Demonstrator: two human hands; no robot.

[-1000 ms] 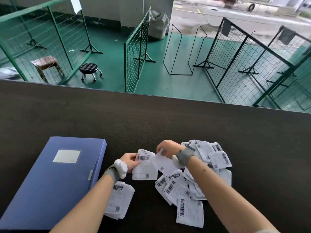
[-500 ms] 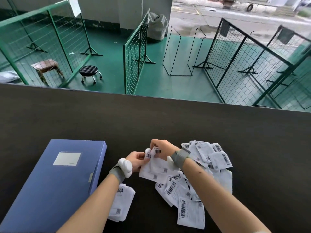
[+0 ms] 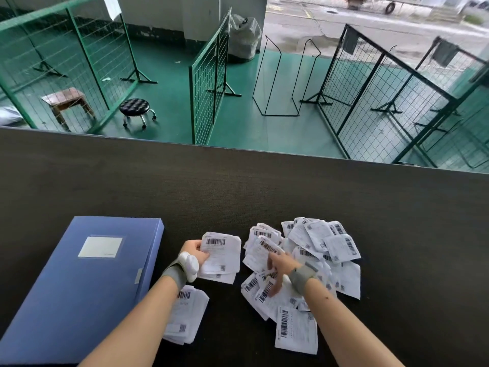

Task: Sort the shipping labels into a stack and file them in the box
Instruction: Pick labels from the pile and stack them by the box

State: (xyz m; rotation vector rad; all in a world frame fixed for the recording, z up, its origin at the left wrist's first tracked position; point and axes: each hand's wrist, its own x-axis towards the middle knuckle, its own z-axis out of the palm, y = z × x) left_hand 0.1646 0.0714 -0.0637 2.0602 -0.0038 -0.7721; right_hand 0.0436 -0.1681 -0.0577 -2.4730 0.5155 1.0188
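Left hand (image 3: 194, 251): pinching a small stack of white barcoded paper labels (image 3: 221, 256). Right hand (image 3: 280, 268): fingers spread, resting on loose label pile (image 3: 317, 250) beneath it. Closed blue file box (image 3: 79, 284): left of left hand, on dark desk (image 3: 238, 189).

View: one head-worn wide-angle camera
Facing: forward and down, across the table (image 3: 264, 186) toward the fenced floor (image 3: 169, 83)
Nearness: forearms seen close, at the bottom edge
Shared: nothing; single view
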